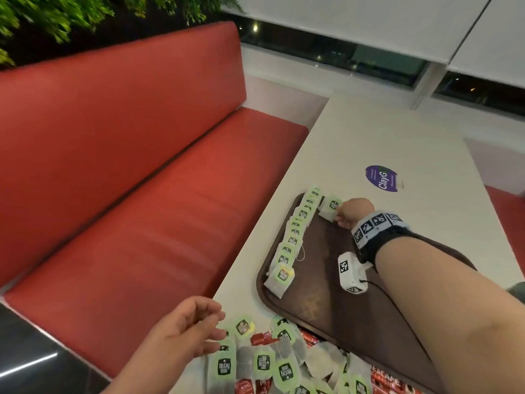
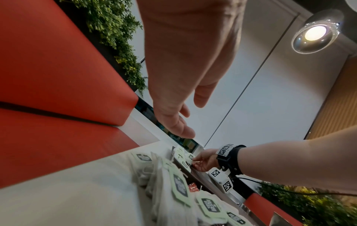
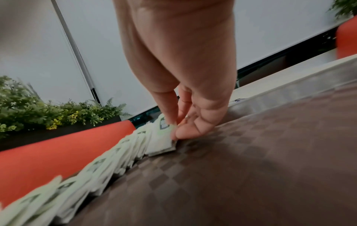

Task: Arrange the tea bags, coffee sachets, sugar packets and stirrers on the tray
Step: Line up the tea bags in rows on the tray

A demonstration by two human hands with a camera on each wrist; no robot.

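A brown tray [image 1: 321, 302] lies on the white table. Several green-tagged tea bags [image 1: 292, 243] overlap in a row along its left rim. At the tray's far corner my right hand [image 1: 345, 213] pinches one more tea bag [image 1: 329, 209] between thumb and fingers, its lower edge on the tray floor [image 3: 162, 137]. My left hand [image 1: 199, 325] hovers with loosely spread fingers over a loose heap of tea bags [image 1: 264, 362] at the table's near edge, holding nothing. Red sachets [image 1: 260, 338] lie among the heap.
A red bench [image 1: 127, 180] runs along the table's left side. A purple round sticker [image 1: 380, 177] sits on the table beyond the tray. More red packets [image 1: 389, 379] lie at the near right. A window sill and blinds are behind.
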